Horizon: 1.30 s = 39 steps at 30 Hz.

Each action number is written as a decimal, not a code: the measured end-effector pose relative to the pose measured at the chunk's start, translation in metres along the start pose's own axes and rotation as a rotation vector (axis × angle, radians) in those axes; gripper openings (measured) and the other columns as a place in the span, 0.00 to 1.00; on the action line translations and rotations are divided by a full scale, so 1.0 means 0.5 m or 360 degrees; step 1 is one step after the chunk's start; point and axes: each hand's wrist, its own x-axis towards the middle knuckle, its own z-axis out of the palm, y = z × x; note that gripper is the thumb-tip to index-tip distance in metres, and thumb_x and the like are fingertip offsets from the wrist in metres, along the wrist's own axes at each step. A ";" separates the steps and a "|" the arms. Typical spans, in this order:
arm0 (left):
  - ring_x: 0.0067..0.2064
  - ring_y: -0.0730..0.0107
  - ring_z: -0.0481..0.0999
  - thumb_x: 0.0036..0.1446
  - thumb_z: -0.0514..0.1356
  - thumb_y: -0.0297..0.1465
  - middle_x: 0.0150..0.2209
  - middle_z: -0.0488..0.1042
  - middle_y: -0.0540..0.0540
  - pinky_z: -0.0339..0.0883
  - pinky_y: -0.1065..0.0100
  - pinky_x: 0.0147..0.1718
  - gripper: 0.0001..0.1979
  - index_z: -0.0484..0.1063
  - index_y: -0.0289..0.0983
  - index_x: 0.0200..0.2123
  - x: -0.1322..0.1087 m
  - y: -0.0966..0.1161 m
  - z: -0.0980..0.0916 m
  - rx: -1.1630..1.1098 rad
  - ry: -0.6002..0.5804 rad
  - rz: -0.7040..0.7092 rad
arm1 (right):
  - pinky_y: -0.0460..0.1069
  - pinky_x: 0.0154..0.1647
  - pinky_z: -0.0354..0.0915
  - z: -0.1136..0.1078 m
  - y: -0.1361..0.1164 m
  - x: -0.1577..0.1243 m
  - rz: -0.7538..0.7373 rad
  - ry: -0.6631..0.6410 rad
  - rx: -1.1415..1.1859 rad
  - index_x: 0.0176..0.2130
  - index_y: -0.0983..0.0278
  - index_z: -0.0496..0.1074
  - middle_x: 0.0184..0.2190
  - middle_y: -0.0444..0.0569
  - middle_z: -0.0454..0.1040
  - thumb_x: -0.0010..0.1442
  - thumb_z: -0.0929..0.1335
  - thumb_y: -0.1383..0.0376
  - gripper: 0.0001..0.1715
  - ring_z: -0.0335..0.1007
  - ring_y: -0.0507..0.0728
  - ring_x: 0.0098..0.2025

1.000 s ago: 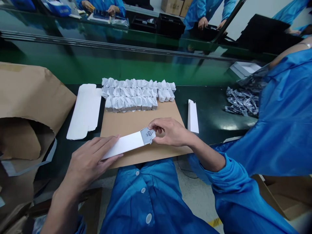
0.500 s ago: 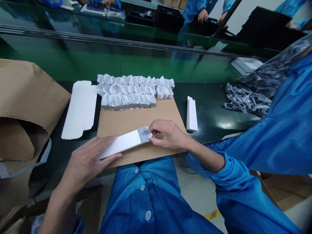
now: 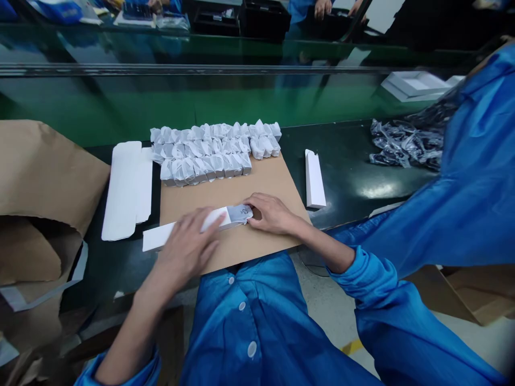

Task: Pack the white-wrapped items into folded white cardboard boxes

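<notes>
A long, narrow white box (image 3: 155, 238) lies slantwise over the near part of a brown cardboard sheet (image 3: 269, 185). My left hand (image 3: 187, 244) is closed across the middle of the box, fingers on the far side and thumb nearer its right end. From that right end sticks a grey piece in clear wrapping (image 3: 240, 213), with a dark printed mark on it. The thumb and fingertips of my right hand (image 3: 269, 213) pinch the tip of this wrapped piece. Several rows of small white-wrapped blocks (image 3: 209, 155) stand along the sheet's far edge.
Flat white box blanks (image 3: 123, 198) lie at the left, beside a large brown paper bag (image 3: 44, 177). Another narrow white box (image 3: 314, 179) is right of the sheet. Clear plastic bags (image 3: 402, 145) and a blue-sleeved person (image 3: 478, 177) are at the right; white trays (image 3: 416, 84) stand behind.
My left hand has slid right along the white box, baring its left end. My right hand still grips the wrapped piece, which sticks out slightly further. The view has shifted a little.
</notes>
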 end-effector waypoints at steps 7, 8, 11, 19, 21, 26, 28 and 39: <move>0.54 0.51 0.70 0.64 0.52 0.29 0.56 0.72 0.37 0.64 0.52 0.46 0.17 0.74 0.46 0.52 0.036 0.039 0.021 -0.0001 0.0070 -0.0049 | 0.50 0.42 0.62 -0.003 0.002 0.011 -0.0011 -0.0011 0.0035 0.47 0.65 0.73 0.43 0.52 0.75 0.57 0.68 0.64 0.16 0.71 0.59 0.44; 0.54 0.52 0.70 0.63 0.53 0.28 0.55 0.72 0.38 0.64 0.52 0.45 0.17 0.75 0.47 0.51 0.034 0.032 0.021 -0.0020 0.0077 -0.0017 | 0.50 0.41 0.62 -0.005 0.003 0.015 -0.0018 -0.0024 0.0040 0.46 0.64 0.74 0.42 0.51 0.76 0.57 0.69 0.64 0.16 0.71 0.59 0.44; 0.56 0.52 0.68 0.62 0.53 0.25 0.55 0.72 0.40 0.62 0.52 0.47 0.16 0.79 0.47 0.43 0.029 0.019 0.018 -0.0060 0.0075 0.0083 | 0.50 0.40 0.61 -0.012 0.005 0.022 -0.0047 -0.0071 0.0025 0.46 0.63 0.75 0.43 0.50 0.76 0.58 0.69 0.64 0.15 0.71 0.59 0.43; 0.53 0.52 0.68 0.63 0.52 0.26 0.54 0.70 0.40 0.60 0.54 0.43 0.18 0.75 0.48 0.51 0.036 0.027 0.013 -0.0027 -0.0006 -0.0018 | 0.50 0.40 0.61 -0.017 0.009 0.023 -0.0053 -0.0084 -0.0003 0.46 0.64 0.75 0.43 0.52 0.76 0.60 0.68 0.65 0.14 0.71 0.59 0.44; 0.53 0.52 0.67 0.63 0.52 0.26 0.55 0.69 0.40 0.60 0.54 0.43 0.19 0.75 0.50 0.51 0.039 0.027 0.010 -0.0045 -0.0041 -0.0016 | 0.50 0.40 0.61 -0.017 0.012 0.026 -0.0052 -0.0098 0.0005 0.44 0.63 0.75 0.41 0.51 0.76 0.59 0.68 0.65 0.12 0.71 0.59 0.43; 0.53 0.53 0.67 0.61 0.52 0.24 0.54 0.70 0.41 0.60 0.54 0.44 0.20 0.77 0.51 0.48 0.037 0.029 0.008 -0.0090 -0.0041 0.0007 | 0.54 0.46 0.63 0.018 -0.026 0.021 0.0016 -0.0090 0.0056 0.45 0.69 0.74 0.44 0.58 0.75 0.62 0.67 0.68 0.11 0.71 0.62 0.47; 0.54 0.53 0.67 0.61 0.52 0.23 0.54 0.70 0.41 0.60 0.54 0.45 0.21 0.77 0.51 0.47 0.031 0.027 0.011 -0.0113 0.0016 0.0048 | 0.55 0.48 0.64 0.035 -0.051 0.015 0.0027 -0.0097 0.0109 0.46 0.73 0.73 0.45 0.62 0.75 0.63 0.64 0.72 0.13 0.71 0.63 0.48; 0.58 0.52 0.70 0.62 0.58 0.29 0.59 0.67 0.33 0.66 0.54 0.51 0.25 0.61 0.42 0.62 0.045 0.082 0.030 -0.0151 0.0620 -0.0130 | 0.45 0.33 0.65 0.010 -0.049 0.028 0.0435 -0.0031 0.1164 0.39 0.67 0.69 0.30 0.45 0.76 0.58 0.68 0.68 0.06 0.72 0.52 0.33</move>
